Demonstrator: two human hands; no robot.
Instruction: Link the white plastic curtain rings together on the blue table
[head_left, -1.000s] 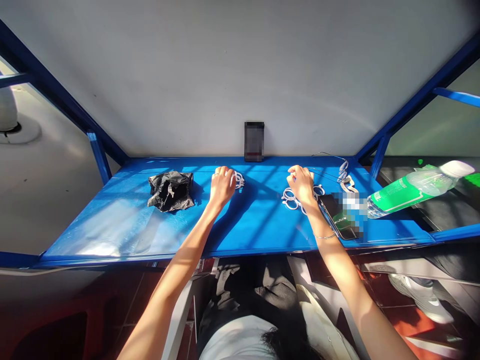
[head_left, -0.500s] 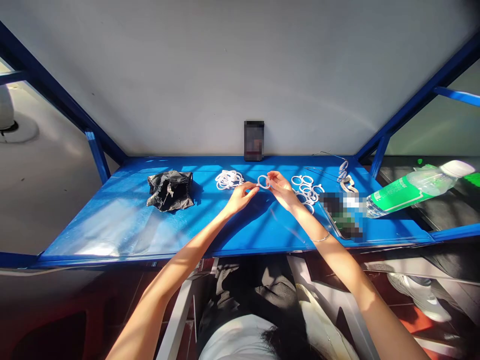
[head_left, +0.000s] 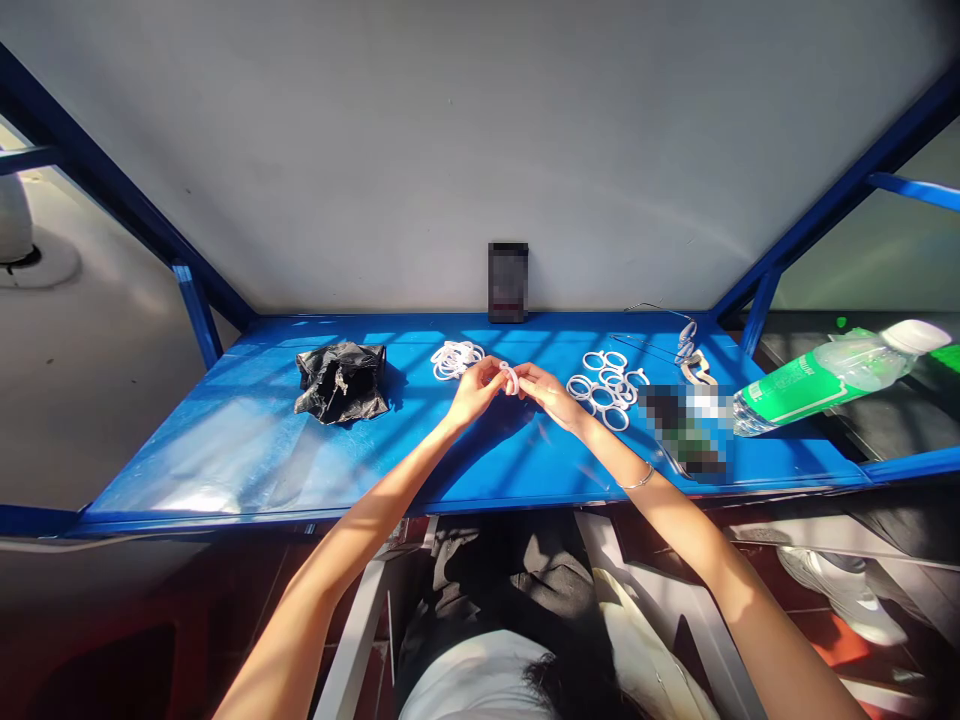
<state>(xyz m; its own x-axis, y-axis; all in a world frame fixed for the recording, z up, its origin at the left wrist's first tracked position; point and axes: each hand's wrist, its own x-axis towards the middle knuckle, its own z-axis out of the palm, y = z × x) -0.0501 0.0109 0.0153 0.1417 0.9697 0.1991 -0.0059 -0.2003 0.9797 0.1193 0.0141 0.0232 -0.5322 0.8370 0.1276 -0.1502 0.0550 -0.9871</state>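
A white plastic ring [head_left: 513, 381] is held between my two hands above the middle of the blue table, turned nearly edge-on. The fingers of my left hand [head_left: 475, 392] pinch its left side. From the right, my right hand [head_left: 552, 394] grips it with its fingertips, which partly cover it. Just behind my left hand lies a tangled heap of white rings [head_left: 454, 360]. To the right of my right hand several similar rings, some with a small tab, are spread in a loose group [head_left: 616, 418].
On the blue table [head_left: 247, 430], a crumpled black plastic bag [head_left: 341, 383] sits at left. A blurred phone [head_left: 686, 440], glasses [head_left: 686, 340] and a tilted green-labelled bottle [head_left: 817, 385] are at right. A dark upright device [head_left: 508, 283] leans against the back panel.
The ring has turned from facing me to nearly edge-on. My right hand has shifted slightly left and down, uncovering more of the loose rings; my left hand stays close to where it was.
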